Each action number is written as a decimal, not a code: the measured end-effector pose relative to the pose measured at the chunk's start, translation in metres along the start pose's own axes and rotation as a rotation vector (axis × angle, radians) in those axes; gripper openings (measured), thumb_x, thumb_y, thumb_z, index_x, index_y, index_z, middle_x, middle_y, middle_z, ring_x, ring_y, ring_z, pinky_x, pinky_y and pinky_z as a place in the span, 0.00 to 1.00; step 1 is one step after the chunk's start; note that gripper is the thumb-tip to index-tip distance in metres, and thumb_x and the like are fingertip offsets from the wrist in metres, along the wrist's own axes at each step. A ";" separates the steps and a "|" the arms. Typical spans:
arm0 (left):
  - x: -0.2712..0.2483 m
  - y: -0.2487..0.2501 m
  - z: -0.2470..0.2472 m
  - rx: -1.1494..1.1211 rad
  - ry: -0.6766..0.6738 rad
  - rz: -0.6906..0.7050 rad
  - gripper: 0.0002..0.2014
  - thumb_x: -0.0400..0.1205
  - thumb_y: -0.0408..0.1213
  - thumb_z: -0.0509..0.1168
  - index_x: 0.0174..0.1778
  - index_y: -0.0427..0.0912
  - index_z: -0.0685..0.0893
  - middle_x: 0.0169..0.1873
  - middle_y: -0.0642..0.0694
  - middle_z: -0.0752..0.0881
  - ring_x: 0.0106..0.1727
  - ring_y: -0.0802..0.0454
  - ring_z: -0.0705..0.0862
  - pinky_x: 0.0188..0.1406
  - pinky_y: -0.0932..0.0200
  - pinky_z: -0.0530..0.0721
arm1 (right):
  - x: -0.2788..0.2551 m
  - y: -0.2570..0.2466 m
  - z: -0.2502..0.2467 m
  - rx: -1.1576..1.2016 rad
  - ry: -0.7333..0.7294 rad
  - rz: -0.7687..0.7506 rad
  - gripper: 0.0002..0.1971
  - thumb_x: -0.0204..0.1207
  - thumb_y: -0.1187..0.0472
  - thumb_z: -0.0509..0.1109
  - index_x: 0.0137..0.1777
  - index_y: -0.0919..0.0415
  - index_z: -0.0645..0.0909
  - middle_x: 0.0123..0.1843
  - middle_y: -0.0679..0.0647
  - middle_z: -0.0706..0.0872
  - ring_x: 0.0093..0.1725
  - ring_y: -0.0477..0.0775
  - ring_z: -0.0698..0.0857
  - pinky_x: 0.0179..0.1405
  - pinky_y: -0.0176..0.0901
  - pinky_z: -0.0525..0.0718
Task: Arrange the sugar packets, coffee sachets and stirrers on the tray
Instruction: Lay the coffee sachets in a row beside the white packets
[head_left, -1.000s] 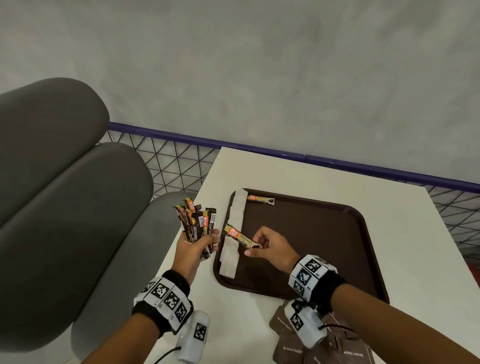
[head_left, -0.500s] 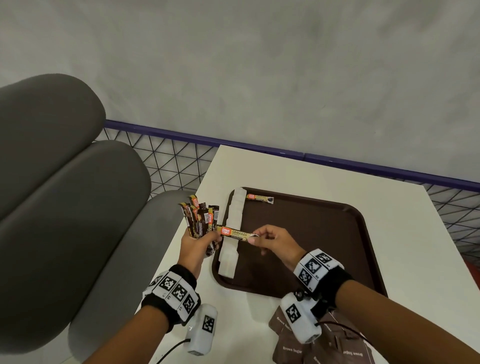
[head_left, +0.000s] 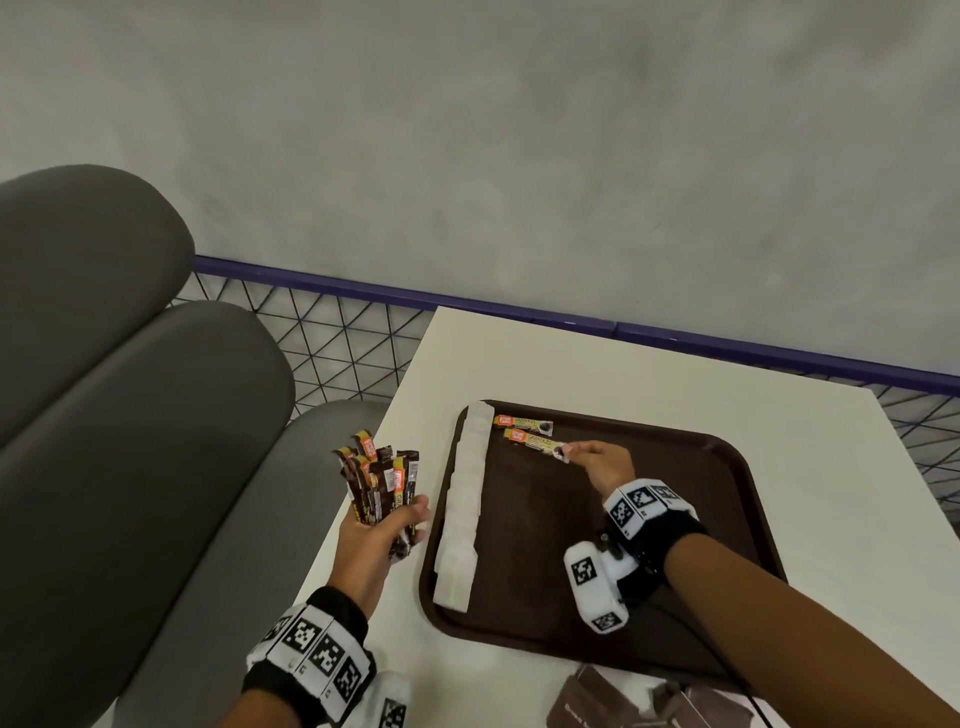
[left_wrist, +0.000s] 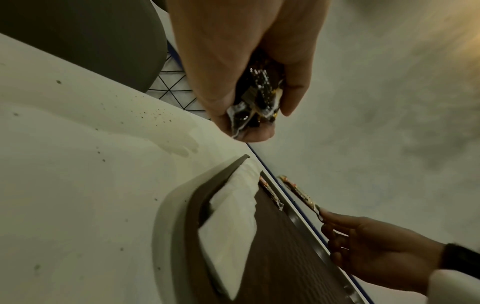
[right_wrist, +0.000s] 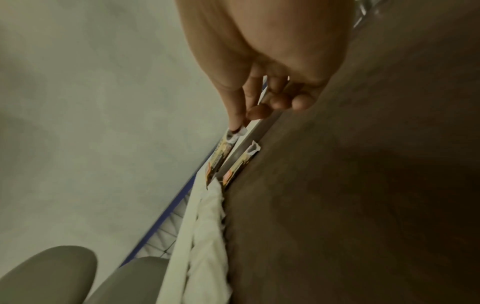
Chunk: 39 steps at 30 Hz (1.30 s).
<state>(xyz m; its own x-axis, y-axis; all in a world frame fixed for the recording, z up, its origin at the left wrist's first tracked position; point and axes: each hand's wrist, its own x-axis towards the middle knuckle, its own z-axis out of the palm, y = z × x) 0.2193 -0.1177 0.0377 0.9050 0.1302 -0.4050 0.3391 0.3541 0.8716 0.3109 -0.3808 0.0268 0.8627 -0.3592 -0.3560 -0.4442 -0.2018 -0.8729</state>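
Pinching one end of a coffee sachet (head_left: 535, 445), the right hand (head_left: 602, 465) holds it over the far left corner of the brown tray (head_left: 727, 519), just beside a sachet lying there (head_left: 522, 424). The left hand (head_left: 376, 540) grips a bundle of sachets (head_left: 382, 480) above the white surface (head_left: 675, 374). White sugar packets (head_left: 462, 509) line the tray's left edge.
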 end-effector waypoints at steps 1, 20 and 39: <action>0.002 0.000 -0.003 -0.003 -0.003 0.002 0.31 0.62 0.32 0.79 0.62 0.37 0.81 0.52 0.36 0.89 0.55 0.40 0.87 0.45 0.54 0.84 | 0.010 0.001 0.002 -0.028 0.001 0.020 0.08 0.72 0.65 0.73 0.49 0.68 0.87 0.44 0.56 0.85 0.49 0.51 0.81 0.49 0.38 0.73; 0.013 -0.005 -0.014 0.011 -0.004 -0.019 0.22 0.69 0.25 0.75 0.59 0.40 0.81 0.52 0.40 0.86 0.49 0.42 0.87 0.46 0.52 0.85 | 0.048 0.002 0.036 -0.349 0.047 0.146 0.09 0.71 0.51 0.73 0.45 0.55 0.88 0.53 0.61 0.87 0.54 0.62 0.84 0.56 0.49 0.83; -0.006 0.004 0.006 0.019 -0.082 -0.082 0.16 0.75 0.22 0.69 0.58 0.37 0.82 0.52 0.38 0.86 0.50 0.41 0.85 0.56 0.45 0.83 | -0.042 -0.018 0.041 -0.227 -0.251 -0.423 0.02 0.75 0.63 0.70 0.43 0.57 0.80 0.41 0.52 0.82 0.42 0.47 0.78 0.43 0.35 0.74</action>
<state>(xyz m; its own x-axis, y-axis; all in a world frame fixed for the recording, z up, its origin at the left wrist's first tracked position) 0.2174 -0.1225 0.0453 0.8919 0.0250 -0.4516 0.4167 0.3430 0.8419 0.2927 -0.3248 0.0438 0.9964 0.0189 -0.0821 -0.0628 -0.4833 -0.8732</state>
